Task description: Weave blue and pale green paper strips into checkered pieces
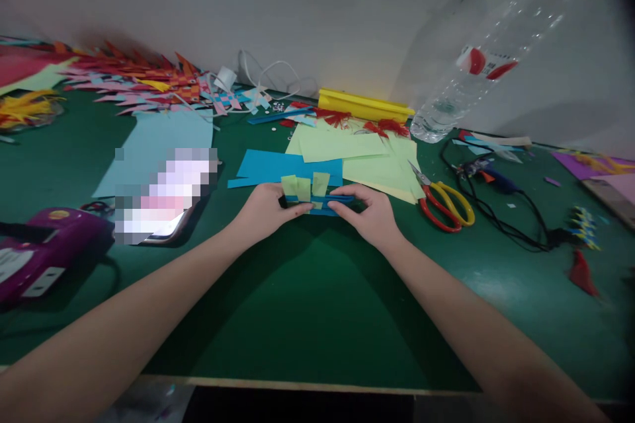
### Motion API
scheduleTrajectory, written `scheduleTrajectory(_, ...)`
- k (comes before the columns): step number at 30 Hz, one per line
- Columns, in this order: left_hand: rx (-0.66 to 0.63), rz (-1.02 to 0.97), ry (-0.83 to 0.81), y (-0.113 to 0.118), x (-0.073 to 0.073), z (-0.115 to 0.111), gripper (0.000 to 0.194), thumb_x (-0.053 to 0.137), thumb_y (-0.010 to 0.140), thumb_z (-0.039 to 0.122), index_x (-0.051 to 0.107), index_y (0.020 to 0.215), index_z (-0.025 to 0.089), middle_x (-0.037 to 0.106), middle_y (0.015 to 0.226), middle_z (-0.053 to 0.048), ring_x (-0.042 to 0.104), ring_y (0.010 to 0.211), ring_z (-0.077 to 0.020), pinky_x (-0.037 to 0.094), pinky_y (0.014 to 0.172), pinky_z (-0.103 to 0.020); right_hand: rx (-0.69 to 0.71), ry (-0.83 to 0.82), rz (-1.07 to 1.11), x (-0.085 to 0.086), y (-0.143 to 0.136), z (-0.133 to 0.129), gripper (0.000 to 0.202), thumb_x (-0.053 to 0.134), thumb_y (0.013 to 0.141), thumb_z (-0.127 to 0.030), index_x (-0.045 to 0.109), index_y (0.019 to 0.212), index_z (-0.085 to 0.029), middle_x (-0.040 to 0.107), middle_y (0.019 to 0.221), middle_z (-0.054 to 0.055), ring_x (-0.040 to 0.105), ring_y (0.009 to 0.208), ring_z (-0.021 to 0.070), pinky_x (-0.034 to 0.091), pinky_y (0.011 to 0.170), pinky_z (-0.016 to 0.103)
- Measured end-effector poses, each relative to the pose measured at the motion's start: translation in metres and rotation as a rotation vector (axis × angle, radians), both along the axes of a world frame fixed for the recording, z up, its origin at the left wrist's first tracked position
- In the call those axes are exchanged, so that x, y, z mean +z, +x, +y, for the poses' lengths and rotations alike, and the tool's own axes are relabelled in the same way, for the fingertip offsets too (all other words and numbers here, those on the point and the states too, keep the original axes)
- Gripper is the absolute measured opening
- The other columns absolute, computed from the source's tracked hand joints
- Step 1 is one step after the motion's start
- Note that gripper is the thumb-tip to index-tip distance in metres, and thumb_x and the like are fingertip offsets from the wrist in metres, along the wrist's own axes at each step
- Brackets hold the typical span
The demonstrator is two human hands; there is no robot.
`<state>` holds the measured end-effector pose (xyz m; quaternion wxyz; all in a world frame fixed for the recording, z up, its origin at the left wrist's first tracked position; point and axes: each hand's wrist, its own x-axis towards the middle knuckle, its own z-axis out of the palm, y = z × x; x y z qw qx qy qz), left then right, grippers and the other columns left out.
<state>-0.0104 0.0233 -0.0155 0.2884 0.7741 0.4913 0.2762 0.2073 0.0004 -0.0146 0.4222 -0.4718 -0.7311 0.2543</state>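
A small woven piece of blue and pale green paper strips (303,189) is held between both hands above the green table (297,317). My left hand (265,210) pinches its left end, with the thumb along the near edge. At its right end, my right hand (366,213) grips the blue strips between thumb and fingers. Green strip ends stand up from the far side. Just beyond lie blue paper sheets (278,165) and a pile of pale green sheets (342,144).
Red-and-yellow scissors (444,206) lie right of the hands, near a black cable and a plastic bottle (446,102). A lit phone (173,205) and a purple device (54,251) are at left. Folded paper pieces (163,82) and a yellow bar (364,106) lie along the wall.
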Motion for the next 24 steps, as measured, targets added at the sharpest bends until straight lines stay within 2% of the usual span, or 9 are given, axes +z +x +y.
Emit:
scheduleTrajectory(3, 0.0, 0.037, 0.021, 0.002, 0.001, -0.001, 0.03, 0.065, 0.076, 0.045, 0.072, 0.087, 0.018, 0.072, 0.082, -0.004, 0.065, 0.071, -0.0195, 0.048, 0.058, -0.026, -0.006, 0.013, 0.013, -0.001, -0.002, -0.001, 0.016, 0.065, 0.08, -0.036, 0.071, 0.088, -0.024, 0.073, 0.089, 0.001, 0.068, 0.083, 0.0167, 0.055, 0.074, 0.029)
scheduleTrajectory(6, -0.036, -0.025, 0.021, 0.003, 0.002, -0.002, 0.029, 0.065, 0.078, 0.044, 0.071, 0.093, 0.019, 0.073, 0.093, -0.004, 0.067, 0.084, -0.0207, 0.051, 0.07, -0.028, -0.021, 0.033, -0.001, -0.003, -0.002, 0.0, 0.014, 0.064, 0.081, -0.035, 0.071, 0.088, -0.025, 0.073, 0.089, 0.0, 0.068, 0.084, 0.0168, 0.055, 0.074, 0.029)
scheduleTrajectory(10, -0.01, -0.07, 0.046, 0.002, 0.007, -0.003, 0.033, 0.064, 0.079, 0.045, 0.068, 0.1, 0.02, 0.07, 0.104, -0.005, 0.064, 0.097, -0.0224, 0.05, 0.083, -0.031, -0.087, 0.053, -0.017, -0.004, 0.001, 0.002, 0.015, 0.063, 0.081, -0.036, 0.072, 0.088, -0.026, 0.073, 0.09, 0.0, 0.067, 0.087, 0.0187, 0.055, 0.077, 0.032)
scheduleTrajectory(16, 0.126, -0.153, 0.109, -0.003, 0.012, -0.004, 0.031, 0.058, 0.083, 0.046, 0.066, 0.099, 0.021, 0.07, 0.101, -0.005, 0.064, 0.093, -0.0216, 0.051, 0.081, -0.031, -0.166, 0.07, 0.01, -0.006, 0.007, 0.006, 0.015, 0.063, 0.081, -0.037, 0.072, 0.086, -0.026, 0.073, 0.088, 0.0, 0.068, 0.083, 0.019, 0.055, 0.079, 0.035)
scheduleTrajectory(20, 0.174, -0.219, 0.117, -0.003, 0.01, -0.003, 0.027, 0.061, 0.082, 0.044, 0.068, 0.094, 0.021, 0.071, 0.096, -0.004, 0.064, 0.089, -0.0204, 0.052, 0.08, -0.03, -0.139, 0.065, 0.011, -0.006, 0.006, 0.006, 0.015, 0.063, 0.081, -0.036, 0.071, 0.087, -0.026, 0.073, 0.089, 0.0, 0.067, 0.083, 0.0185, 0.055, 0.077, 0.033)
scheduleTrajectory(24, 0.17, -0.199, 0.102, -0.002, 0.011, -0.003, 0.025, 0.062, 0.08, 0.042, 0.069, 0.088, 0.02, 0.072, 0.091, -0.003, 0.065, 0.085, -0.0204, 0.052, 0.077, -0.029, -0.106, 0.053, 0.002, -0.005, 0.005, 0.005, 0.015, 0.062, 0.082, -0.036, 0.071, 0.088, -0.025, 0.073, 0.089, 0.001, 0.067, 0.086, 0.0186, 0.054, 0.075, 0.032)
